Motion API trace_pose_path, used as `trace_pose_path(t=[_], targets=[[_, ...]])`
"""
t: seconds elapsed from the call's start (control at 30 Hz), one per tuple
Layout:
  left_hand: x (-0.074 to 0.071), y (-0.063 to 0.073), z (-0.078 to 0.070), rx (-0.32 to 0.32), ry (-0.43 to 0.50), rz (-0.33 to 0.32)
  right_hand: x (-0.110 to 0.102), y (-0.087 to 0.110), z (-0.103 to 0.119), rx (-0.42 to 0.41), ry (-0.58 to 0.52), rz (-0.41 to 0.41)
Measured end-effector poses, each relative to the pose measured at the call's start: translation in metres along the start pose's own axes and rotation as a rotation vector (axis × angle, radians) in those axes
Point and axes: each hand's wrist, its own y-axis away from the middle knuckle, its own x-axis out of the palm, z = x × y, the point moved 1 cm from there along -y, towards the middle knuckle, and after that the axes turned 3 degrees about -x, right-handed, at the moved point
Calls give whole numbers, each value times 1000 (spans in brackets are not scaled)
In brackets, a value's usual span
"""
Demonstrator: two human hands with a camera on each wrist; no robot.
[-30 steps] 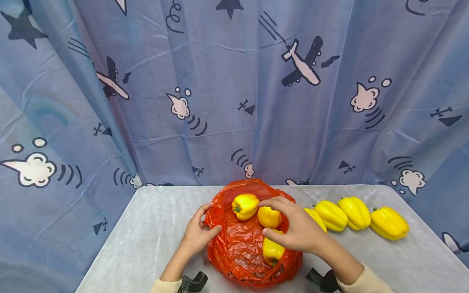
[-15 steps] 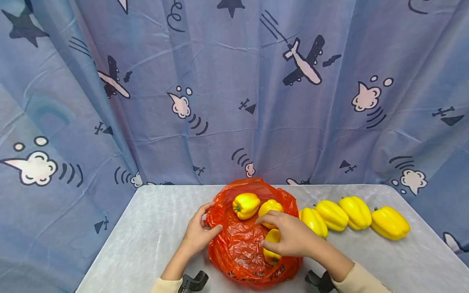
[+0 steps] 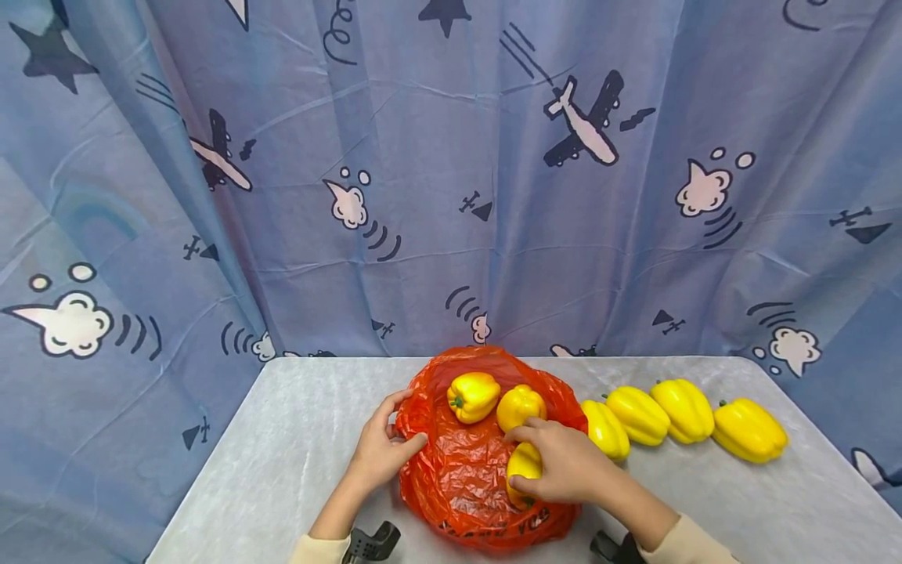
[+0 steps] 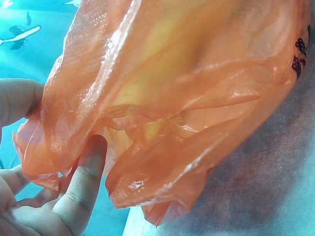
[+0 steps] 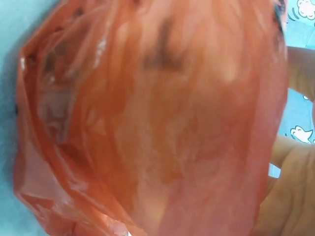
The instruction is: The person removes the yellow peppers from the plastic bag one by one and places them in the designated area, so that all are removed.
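Observation:
A red plastic bag [image 3: 461, 470] lies wide-mouthed on the table, holding three yellow bell peppers. One bell pepper [image 3: 472, 397] lies at the back and another bell pepper [image 3: 521, 406] to its right. Reaching over the right rim, my right hand [image 3: 564, 462] grips the nearest bell pepper [image 3: 523, 466], thumb on its near side and fingers on its far side. In the right wrist view the bag's wall hides that pepper. My left hand [image 3: 380, 446] holds the left rim of the bag; in the left wrist view its fingers [image 4: 83, 189] pinch the thin plastic.
Several more yellow bell peppers stand in a row right of the bag, from the bell pepper [image 3: 606, 431] beside it to the bell pepper [image 3: 750, 431] farthest right. The white-covered table [image 3: 296, 407] ends at a blue patterned curtain [image 3: 423, 258].
My right hand has come down and nearer, from above the peppers onto the nearest one in the bag, and its fingers have closed around it. The left hand stays at the rim.

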Motion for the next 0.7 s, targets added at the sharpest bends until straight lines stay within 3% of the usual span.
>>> trace_pose_path(t=[0.43, 0.7], targets=[[1, 0, -1, -9, 33, -33, 8, 2, -5, 52, -10, -3], [1, -1, 2, 6, 4, -8, 13, 3, -8, 78, -26, -1]])
